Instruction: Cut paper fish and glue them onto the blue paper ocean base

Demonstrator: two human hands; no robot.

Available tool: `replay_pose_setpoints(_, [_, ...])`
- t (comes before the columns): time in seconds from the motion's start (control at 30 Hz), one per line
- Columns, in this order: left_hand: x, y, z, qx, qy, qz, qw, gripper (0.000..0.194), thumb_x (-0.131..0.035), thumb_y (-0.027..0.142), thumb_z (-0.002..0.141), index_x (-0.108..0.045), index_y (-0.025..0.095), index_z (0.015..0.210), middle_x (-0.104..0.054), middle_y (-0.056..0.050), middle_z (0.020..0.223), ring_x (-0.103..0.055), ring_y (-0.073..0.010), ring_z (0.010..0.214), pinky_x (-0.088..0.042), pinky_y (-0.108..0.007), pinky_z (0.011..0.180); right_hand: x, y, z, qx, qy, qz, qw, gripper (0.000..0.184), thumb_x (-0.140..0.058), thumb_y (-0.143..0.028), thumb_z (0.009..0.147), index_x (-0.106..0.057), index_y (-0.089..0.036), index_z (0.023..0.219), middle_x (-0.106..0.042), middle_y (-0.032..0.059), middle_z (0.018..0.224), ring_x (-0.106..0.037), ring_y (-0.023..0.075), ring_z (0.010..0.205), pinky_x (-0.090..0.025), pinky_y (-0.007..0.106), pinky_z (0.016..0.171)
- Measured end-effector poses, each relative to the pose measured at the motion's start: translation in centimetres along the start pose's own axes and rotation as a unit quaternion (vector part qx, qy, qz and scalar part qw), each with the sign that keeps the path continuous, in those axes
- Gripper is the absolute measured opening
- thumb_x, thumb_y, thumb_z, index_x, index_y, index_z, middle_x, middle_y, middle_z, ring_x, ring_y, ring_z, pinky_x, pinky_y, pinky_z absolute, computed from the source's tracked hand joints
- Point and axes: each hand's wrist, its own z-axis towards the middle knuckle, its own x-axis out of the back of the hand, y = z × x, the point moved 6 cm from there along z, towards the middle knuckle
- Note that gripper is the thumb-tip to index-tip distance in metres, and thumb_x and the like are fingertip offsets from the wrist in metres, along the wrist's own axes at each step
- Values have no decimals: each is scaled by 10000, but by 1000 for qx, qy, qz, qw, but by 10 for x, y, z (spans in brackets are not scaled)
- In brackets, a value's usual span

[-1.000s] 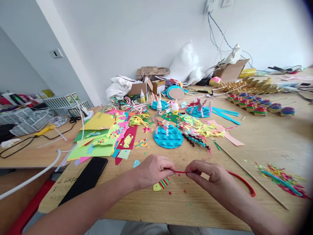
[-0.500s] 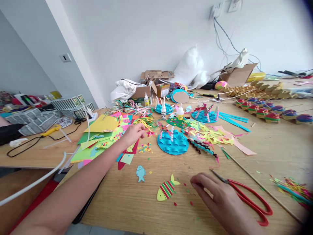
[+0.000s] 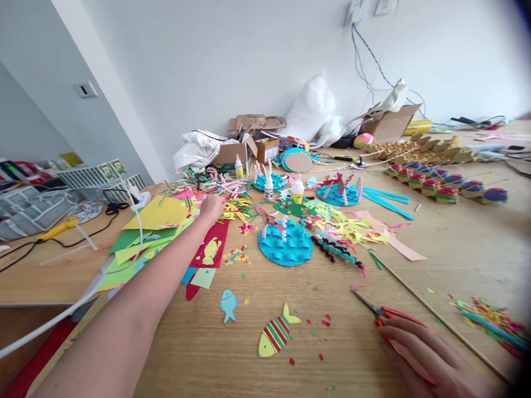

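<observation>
Evidently, two separate contacts are in progress, with places read by clock face from the centre of the view. At nine o'clock the left hand (image 3: pixel 212 207) reaches over the coloured sheets, fingertips at the near edge of the thin paper strips (image 3: pixel 237 210); whether they are parted or pinching a strip, I cannot tell. At between four and five o'clock the right hand (image 3: pixel 431 354) lies over the red-handled scissors (image 3: pixel 379 313), fingers slightly bent and close together; a firm grip is not confirmed. The step in hand is judged to be a reach among the strips on one side and a touch on the scissors on the other. Picking a single strip would call for a fine pinch; lifting the scissors, for fingers seated in the handles. The scissors rest on the tabletop (image 3: pixel 332 276), tips directed between ten and eleven o'clock, long axis running back to between four and five. At six o'clock, the striped paper fish (image 3: pixel 276 334) lies flat, head towards seven, tail towards one.
</observation>
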Motion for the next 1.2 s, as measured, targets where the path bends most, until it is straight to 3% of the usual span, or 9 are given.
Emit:
replay_pose_setpoints(0.2, [19, 4, -8, -4, 55, -23, 998, 199, -519, 129, 730, -554, 149, 924, -597, -67, 912, -536, -180, 853, -402, -261, 767, 7, 14, 10, -121, -98, -56, 986, 350, -361, -429, 850, -631, -229, 947, -646, 78, 998, -622, 233, 856, -500, 370, 725])
replay_pose_setpoints(0.33, [47, 44, -32, -41, 68, -161, 984, 136, -504, 160, 740, -548, 158, 868, -597, -17, 805, -543, -139, 724, -415, -231, 693, 8, 15, 25, -138, -173, -76, 972, 306, -367, -395, 844, -620, -223, 836, -662, 78, 857, -632, 212, 724, -469, 316, 598])
replay_pose_setpoints(0.4, [60, 76, -58, -89, 20, -228, 969, 126, -491, 174, 751, -550, 162, 862, -595, 3, 762, -546, -131, 702, -413, -224, 668, 7, 18, 30, -142, -208, -99, 963, 270, -390, -382, 833, -579, -218, 732, -642, 60, 719, -612, 194, 621, -420, 287, 525])
replay_pose_setpoints(0.47, [65, 108, -93, -138, -65, -254, 955, 108, -485, 205, 771, -556, 174, 846, -594, 18, 726, -542, -125, 664, -404, -219, 624, 8, 19, 33, -139, -222, -120, 958, 240, -407, -358, 825, -533, -214, 681, -607, 43, 633, -587, 180, 565, -372, 268, 491])
replay_pose_setpoints(0.6, [59, 151, -170, -259, -214, -191, 922, 91, -484, 171, 788, -565, 191, 825, -594, 18, 744, -539, -126, 670, -381, -218, 609, 11, 15, 37, -119, -208, -128, 962, 178, -442, -329, 805, -507, -210, 689, -590, 32, 637, -570, 167, 566, -332, 249, 487])
replay_pose_setpoints(0.7, [47, 159, -207, -311, -252, -134, 907, 107, -452, 155, 826, -545, 185, 782, -587, -1, 769, -544, -143, 717, -381, -227, 633, 13, 8, 39, -101, -199, -110, 969, 134, -458, -293, 795, -510, -210, 703, -587, 27, 658, -559, 151, 573, -333, 238, 498])
replay_pose_setpoints(0.8, [37, 158, -224, -319, -270, -103, 903, 117, -442, 143, 842, -543, 184, 799, -587, -12, 803, -550, -156, 755, -395, -233, 647, 16, 5, 41, -85, -188, -98, 973, 113, -456, -255, 793, -517, -211, 709, -589, 25, 667, -553, 143, 582, -331, 235, 510])
replay_pose_setpoints(0.97, [37, 156, -233, -322, -242, -120, 908, 105, -475, 143, 840, -549, 187, 901, -595, -26, 877, -554, -169, 820, -415, -251, 703, 20, 5, 39, -92, -187, -104, 973, 175, -449, -294, 811, -526, -209, 678, -581, 24, 651, -546, 141, 568, -329, 239, 509])
replay_pose_setpoints(1.2, [41, 161, -227, -331, -245, -120, 903, 135, -422, 178, 873, -556, 184, 854, -593, -22, 830, -551, -158, 779, -412, -253, 687, 18, -1, 44, -97, -280, -96, 950, 255, -388, -284, 849, -596, -203, 726, -619, 52, 741, -591, 167, 660, -362, 257, 558])
